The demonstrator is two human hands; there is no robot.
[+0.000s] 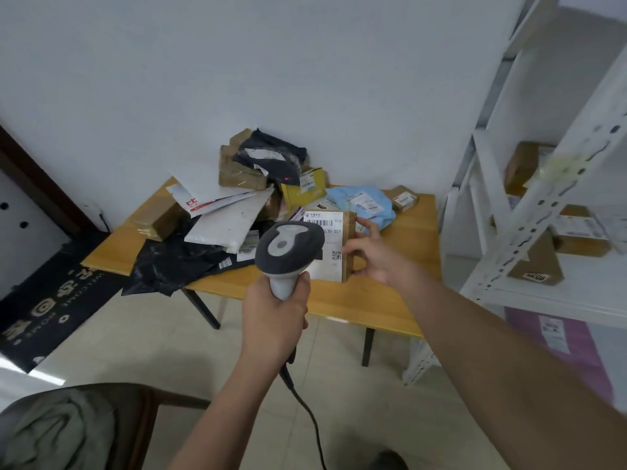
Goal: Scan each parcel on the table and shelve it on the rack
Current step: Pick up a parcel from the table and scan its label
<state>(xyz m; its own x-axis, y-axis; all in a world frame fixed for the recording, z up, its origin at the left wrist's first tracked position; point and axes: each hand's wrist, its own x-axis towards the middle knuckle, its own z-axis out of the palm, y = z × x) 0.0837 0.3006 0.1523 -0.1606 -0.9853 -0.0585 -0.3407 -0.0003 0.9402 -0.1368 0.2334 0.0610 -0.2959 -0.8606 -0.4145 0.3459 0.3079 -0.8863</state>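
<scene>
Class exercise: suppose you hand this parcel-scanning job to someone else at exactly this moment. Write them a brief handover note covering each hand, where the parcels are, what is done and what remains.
Left hand: gripping the barcode scanner by its handle, head aimed toward the parcel pile.
Right hand: holding a cardboard box above the wooden table, white label facing the scanner.
Red scan dot sits on a black bag in the pile, not on the held label, so this scan looks unfinished.
Done: several boxes already sit on the white rack at right.
Left: scan and shelve the held box, then the heap of bags, envelopes and boxes on the table.
</scene>
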